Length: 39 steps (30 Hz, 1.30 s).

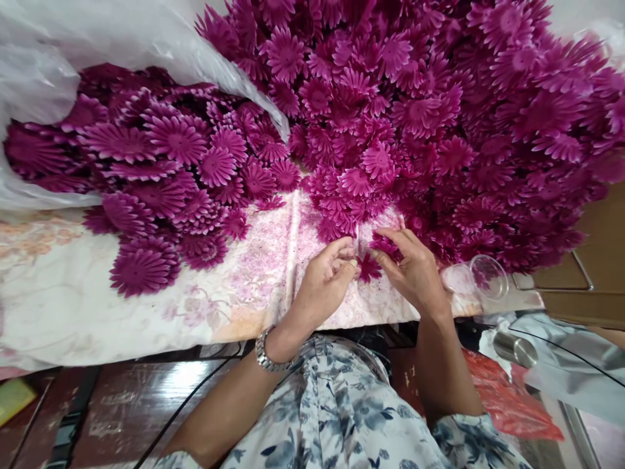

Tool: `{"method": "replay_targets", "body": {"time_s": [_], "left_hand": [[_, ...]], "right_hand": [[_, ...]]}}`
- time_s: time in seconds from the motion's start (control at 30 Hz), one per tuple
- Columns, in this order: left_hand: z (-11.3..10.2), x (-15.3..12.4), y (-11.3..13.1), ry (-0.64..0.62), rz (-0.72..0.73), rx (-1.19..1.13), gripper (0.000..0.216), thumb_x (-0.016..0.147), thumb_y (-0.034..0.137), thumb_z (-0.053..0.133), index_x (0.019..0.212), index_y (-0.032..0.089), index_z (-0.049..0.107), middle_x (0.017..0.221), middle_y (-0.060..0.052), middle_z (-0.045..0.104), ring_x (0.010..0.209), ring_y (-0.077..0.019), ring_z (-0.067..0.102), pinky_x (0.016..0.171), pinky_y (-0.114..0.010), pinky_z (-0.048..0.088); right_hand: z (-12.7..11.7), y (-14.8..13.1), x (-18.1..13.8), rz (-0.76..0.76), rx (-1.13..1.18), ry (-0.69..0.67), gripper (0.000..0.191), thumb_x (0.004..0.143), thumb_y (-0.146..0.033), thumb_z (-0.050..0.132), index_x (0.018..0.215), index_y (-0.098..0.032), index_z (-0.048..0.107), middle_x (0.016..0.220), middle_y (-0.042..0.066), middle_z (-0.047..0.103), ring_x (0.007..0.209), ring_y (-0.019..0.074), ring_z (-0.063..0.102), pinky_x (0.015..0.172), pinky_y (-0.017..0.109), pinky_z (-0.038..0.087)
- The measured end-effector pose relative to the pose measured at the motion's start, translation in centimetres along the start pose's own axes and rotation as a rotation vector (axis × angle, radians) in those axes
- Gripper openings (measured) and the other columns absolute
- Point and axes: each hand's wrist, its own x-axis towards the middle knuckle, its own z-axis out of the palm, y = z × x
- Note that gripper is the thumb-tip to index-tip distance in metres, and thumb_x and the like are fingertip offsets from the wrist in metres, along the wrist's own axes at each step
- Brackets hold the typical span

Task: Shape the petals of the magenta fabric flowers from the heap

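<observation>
My left hand (pixel 325 283), with a metal watch (pixel 267 352) on the wrist, hangs over the cloth near its front edge. Its thumb and fingers are pinched together; what lies between them is too small to make out. Opposite it, my right hand (pixel 415 270) closes its thumb and fingers around magenta fabric flower petals (pixel 385 245). Between the two hands, a small dark magenta flower piece (pixel 370 268) shows just below the fingertips. Right behind my hands, the front of a big heap of magenta artificial flowers (pixel 356 182) begins.
Stacked flower heads (pixel 141 267) spill from a clear plastic bag (pixel 146 39) at left. A flowered cloth (pixel 205 312) covers the table. A clear plastic cup (pixel 488 278) lies right of my right hand. Below are a red bag (pixel 508 397) and a metal cylinder (pixel 515 348).
</observation>
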Motion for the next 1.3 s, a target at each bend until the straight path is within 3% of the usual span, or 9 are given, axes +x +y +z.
{"method": "replay_targets", "body": {"time_s": [0.13, 0.27, 0.37, 0.47, 0.57, 0.77, 0.87, 0.93, 1.3], "left_hand": [[-0.8, -0.8, 0.1, 0.040, 0.047, -0.013, 0.032, 0.078, 0.024, 0.061, 0.110, 0.017, 0.061, 0.103, -0.007, 0.065, 0.079, -0.0131, 0.064, 0.079, -0.029, 0.052], [-2.0, -2.0, -0.1, 0.077, 0.107, 0.007, 0.027, 0.082, 0.031, 0.060, 0.107, 0.020, 0.064, 0.103, -0.006, 0.067, 0.080, -0.0138, 0.063, 0.077, -0.027, 0.051], [-3.0, -2.8, -0.2, 0.089, 0.115, 0.049, 0.021, 0.084, 0.032, 0.058, 0.099, 0.021, 0.067, 0.088, -0.004, 0.069, 0.078, -0.0137, 0.062, 0.075, -0.025, 0.049], [-4.0, -3.5, -0.2, 0.107, 0.128, 0.045, 0.019, 0.084, 0.034, 0.058, 0.092, 0.021, 0.069, 0.076, -0.003, 0.068, 0.075, -0.0147, 0.062, 0.073, -0.025, 0.048], [-5.0, -4.0, -0.1, 0.149, 0.139, 0.015, 0.019, 0.083, 0.034, 0.058, 0.086, 0.020, 0.071, 0.075, -0.003, 0.068, 0.073, -0.0152, 0.061, 0.071, -0.025, 0.047], [-6.1, -4.4, -0.1, 0.190, 0.151, -0.032, 0.016, 0.080, 0.033, 0.062, 0.081, 0.020, 0.071, 0.078, -0.004, 0.069, 0.071, -0.0159, 0.062, 0.069, -0.026, 0.047], [-6.5, -4.5, -0.2, 0.202, 0.147, -0.042, 0.018, 0.079, 0.035, 0.063, 0.081, 0.019, 0.071, 0.078, -0.004, 0.069, 0.071, -0.0159, 0.062, 0.069, -0.026, 0.048], [-7.0, -4.6, -0.3, 0.225, 0.144, -0.060, 0.019, 0.078, 0.036, 0.064, 0.081, 0.019, 0.071, 0.077, -0.004, 0.069, 0.070, -0.0154, 0.062, 0.068, -0.025, 0.048], [-9.8, -5.6, 0.6, 0.411, 0.321, -0.118, 0.014, 0.081, 0.028, 0.060, 0.078, 0.018, 0.070, 0.075, -0.001, 0.068, 0.068, -0.0126, 0.063, 0.068, -0.024, 0.049]], "right_hand": [[-0.7, -0.5, -0.6, -0.008, 0.020, 0.000, 0.030, 0.084, -0.026, 0.056, 0.114, -0.022, 0.059, 0.102, 0.007, 0.062, 0.093, 0.0202, 0.062, 0.083, 0.037, 0.050], [-0.3, -1.1, -1.5, -0.087, -0.073, -0.206, 0.040, 0.082, -0.024, 0.059, 0.121, -0.021, 0.053, 0.104, 0.009, 0.058, 0.093, 0.0219, 0.061, 0.080, 0.038, 0.052], [0.8, -1.1, -1.9, -0.121, -0.146, -0.267, 0.034, 0.080, -0.014, 0.056, 0.113, -0.019, 0.056, 0.098, 0.009, 0.057, 0.093, 0.0217, 0.059, 0.078, 0.036, 0.053], [0.9, -1.2, -1.9, -0.163, -0.134, -0.196, 0.021, 0.077, -0.004, 0.050, 0.090, -0.019, 0.059, 0.085, 0.005, 0.056, 0.081, 0.0175, 0.059, 0.070, 0.030, 0.052], [-0.6, -2.0, -0.8, -0.200, -0.067, -0.047, 0.016, 0.078, -0.006, 0.053, 0.085, -0.019, 0.058, 0.082, 0.004, 0.057, 0.075, 0.0153, 0.058, 0.066, 0.028, 0.051], [-4.3, -3.3, 6.4, -0.184, -0.162, 0.529, 0.014, 0.082, -0.026, 0.060, 0.095, -0.021, 0.063, 0.088, 0.006, 0.060, 0.081, 0.0182, 0.058, 0.069, 0.032, 0.052], [-4.6, -3.1, 9.7, -0.058, -0.269, 0.440, 0.054, 0.078, -0.037, 0.063, 0.128, -0.023, 0.049, 0.113, 0.011, 0.057, 0.085, 0.0216, 0.059, 0.074, 0.040, 0.053], [-4.5, -2.9, 10.5, -0.004, -0.320, 0.397, 0.065, 0.078, -0.039, 0.062, 0.137, -0.022, 0.040, 0.124, 0.014, 0.052, 0.085, 0.0217, 0.060, 0.076, 0.041, 0.053], [-2.3, -4.2, 6.1, -0.263, -0.269, 0.433, 0.025, 0.083, -0.029, 0.058, 0.104, -0.019, 0.066, 0.093, 0.007, 0.068, 0.064, 0.0129, 0.061, 0.066, 0.027, 0.053]]}}
